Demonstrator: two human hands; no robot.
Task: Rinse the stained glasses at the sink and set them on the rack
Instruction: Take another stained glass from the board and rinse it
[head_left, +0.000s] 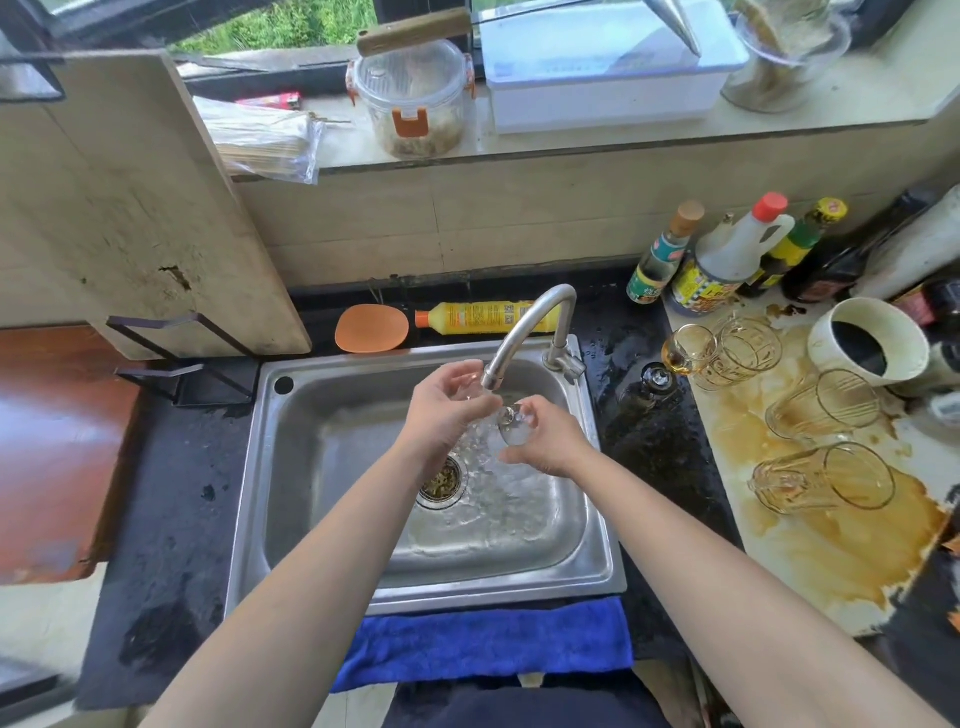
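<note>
Both bare forearms reach forward over a steel sink (270, 467), the hands meeting just below the spout of the curved tap (524, 332). The left hand (447, 402) cups one end of a clear glass (511, 423) held on its side, fingers curled loosely upward beside the spout; the right hand (545, 441) closes round the other end, thumb and fingers wrapped on its rounded base. Water runs from the tap over the glass and spreads across the basin toward the drain strainer (441, 480), which holds dark scraps.

Right of the sink, on a pale board (810, 566) awash with a brown spill, four stained glasses wait: two (722, 353) lying close together nearest the tap, a third (826, 408) and a fourth (826, 478) on their sides farther along the board. Beyond them, a white cup (872, 340) holds a dark liquid. A row of sauce bottles (727, 260) stands against the tiled wall behind the board.

Behind the sink lie a yellow detergent bottle (483, 317) on its side and an orange pad (371, 328). Left of the sink, a black wire rack (176, 358) holds a pale cutting board (145, 208) on edge. A blue cloth (483, 644) hangs over the counter edge in front of the sink. On the windowsill above, a clip-lid plastic tub (415, 98) contains a layer of pale food.
</note>
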